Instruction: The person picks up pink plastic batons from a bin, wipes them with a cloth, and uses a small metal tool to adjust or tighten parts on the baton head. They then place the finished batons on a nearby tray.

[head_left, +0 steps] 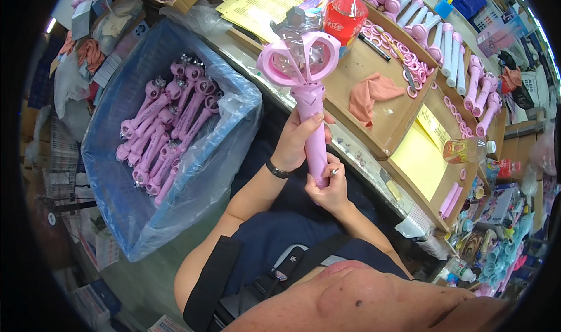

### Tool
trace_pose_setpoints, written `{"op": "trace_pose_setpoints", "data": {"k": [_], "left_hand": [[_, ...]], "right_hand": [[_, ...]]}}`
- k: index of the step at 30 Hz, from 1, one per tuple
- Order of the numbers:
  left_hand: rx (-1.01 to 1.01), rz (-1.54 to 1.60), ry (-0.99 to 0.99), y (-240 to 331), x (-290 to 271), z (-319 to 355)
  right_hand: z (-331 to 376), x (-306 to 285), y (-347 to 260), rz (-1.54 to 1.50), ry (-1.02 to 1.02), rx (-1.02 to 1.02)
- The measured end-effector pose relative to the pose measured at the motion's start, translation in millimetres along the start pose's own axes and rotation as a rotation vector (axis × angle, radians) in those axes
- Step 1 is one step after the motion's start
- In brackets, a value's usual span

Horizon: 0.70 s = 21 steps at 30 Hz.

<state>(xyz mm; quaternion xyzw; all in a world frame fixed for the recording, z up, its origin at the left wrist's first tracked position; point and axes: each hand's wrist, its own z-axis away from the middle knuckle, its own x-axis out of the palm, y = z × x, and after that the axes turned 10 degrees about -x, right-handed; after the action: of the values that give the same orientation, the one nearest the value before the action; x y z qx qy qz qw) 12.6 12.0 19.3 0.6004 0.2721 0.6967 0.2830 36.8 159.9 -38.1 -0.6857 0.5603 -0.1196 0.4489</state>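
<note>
Upright in front of me is a pink toy wand (310,101) with a round, see-through head framed by pink loops and a clear crown-like top. My left hand (292,142), with a dark band on its wrist, is wrapped round the upper handle. Around the handle's bottom end my right hand (330,190) is closed. A small pointed metallic tip shows between the right fingers; I cannot make out what it belongs to. To my left, several similar pink wands (169,127) lie piled in a bin (111,194) lined with blue plastic.
On the bench, a cardboard tray (345,101) holds an orange cloth (374,95), pink rings (412,63) and scissors (409,78). A red-labelled bottle (343,19) stands behind the wand. White and pink sticks (447,51), yellow sheets (418,162) and a drink bottle (464,149) lie to the right.
</note>
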Motion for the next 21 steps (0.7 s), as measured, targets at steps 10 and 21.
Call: {"op": "trace_pose_setpoints", "data": {"k": [10, 21], "left_hand": [[0.226, -0.062, -0.074, 18.9, -13.0, -13.3], [0.071, -0.016, -0.053, -20.8, -13.1, 6.2]], "right_hand": [[16.4, 1.9, -6.7, -0.097, -0.005, 0.056], [22.9, -3.2, -3.3, -0.043, -0.042, 0.025]]}}
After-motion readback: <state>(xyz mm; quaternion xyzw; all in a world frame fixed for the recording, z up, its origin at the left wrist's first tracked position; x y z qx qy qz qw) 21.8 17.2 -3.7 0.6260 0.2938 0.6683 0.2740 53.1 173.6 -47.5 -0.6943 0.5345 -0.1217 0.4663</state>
